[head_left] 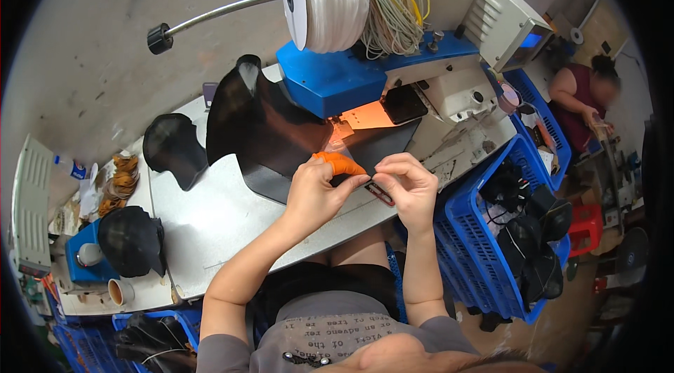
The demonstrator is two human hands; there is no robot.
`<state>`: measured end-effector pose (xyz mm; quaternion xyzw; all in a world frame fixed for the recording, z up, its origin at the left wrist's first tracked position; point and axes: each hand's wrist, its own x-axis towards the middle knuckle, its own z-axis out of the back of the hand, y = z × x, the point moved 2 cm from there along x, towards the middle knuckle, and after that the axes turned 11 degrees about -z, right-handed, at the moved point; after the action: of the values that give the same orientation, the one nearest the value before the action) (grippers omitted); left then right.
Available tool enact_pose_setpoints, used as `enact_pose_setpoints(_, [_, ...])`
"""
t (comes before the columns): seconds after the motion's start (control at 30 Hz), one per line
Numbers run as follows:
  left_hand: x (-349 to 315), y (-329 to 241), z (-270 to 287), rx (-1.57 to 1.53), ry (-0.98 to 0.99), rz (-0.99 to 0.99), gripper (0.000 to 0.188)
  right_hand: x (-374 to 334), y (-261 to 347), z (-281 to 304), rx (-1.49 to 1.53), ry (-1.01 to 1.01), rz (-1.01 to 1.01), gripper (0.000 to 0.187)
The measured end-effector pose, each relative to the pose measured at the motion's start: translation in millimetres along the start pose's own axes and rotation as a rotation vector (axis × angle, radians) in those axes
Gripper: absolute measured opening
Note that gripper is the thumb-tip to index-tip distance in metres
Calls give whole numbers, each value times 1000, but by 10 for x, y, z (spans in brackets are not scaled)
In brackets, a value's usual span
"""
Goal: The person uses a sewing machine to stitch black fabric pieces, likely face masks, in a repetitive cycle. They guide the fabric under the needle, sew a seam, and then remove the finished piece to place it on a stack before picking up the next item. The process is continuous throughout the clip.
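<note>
My left hand (314, 190) and my right hand (408, 182) meet at the table's front edge, fingertips nearly touching. Both are closed in a pinch; whatever lies between the fingertips is too small to name. Orange covers (340, 163) sit on fingers of my left hand. Just below the fingertips shows a small dark piece with red (380, 194), partly hidden. Beyond my hands, black sheet material (270, 175) lies under the lit blue sewing machine head (330, 85). A large curved black piece (246, 117) rests on it to the left.
A white thread spool (330, 1) and a cable bundle (394, 11) are above the machine. A phone (404, 105) lies right of the lamp light. Black pieces (175, 148) are on the white table (189, 215). Blue crates (467, 247) stand at right, a person (579, 103) beyond.
</note>
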<state>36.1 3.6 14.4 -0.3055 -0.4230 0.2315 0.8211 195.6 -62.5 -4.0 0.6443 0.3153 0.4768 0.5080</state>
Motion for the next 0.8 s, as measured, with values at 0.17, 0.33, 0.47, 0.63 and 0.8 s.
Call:
enact_pose_setpoints(0.17, [11, 36, 32, -221, 83, 116, 15, 29, -37, 6, -135, 67, 132, 17])
enact_pose_setpoints(0.33, [2, 65, 70, -396, 183, 224, 19, 95, -17, 28, -37, 190, 192, 20])
enact_pose_setpoints(0.47, [7, 40, 84, -442, 227, 276, 21, 105, -42, 32, 59, 257, 170, 21])
enact_pose_setpoints(0.63, [-7, 70, 87, -430, 280, 239, 25, 101, -83, 37, 209, 395, 16, 22])
enact_pose_setpoints(0.8, [4, 58, 115, -381, 329, 212, 30, 134, -70, 21, 245, 507, -57, 18])
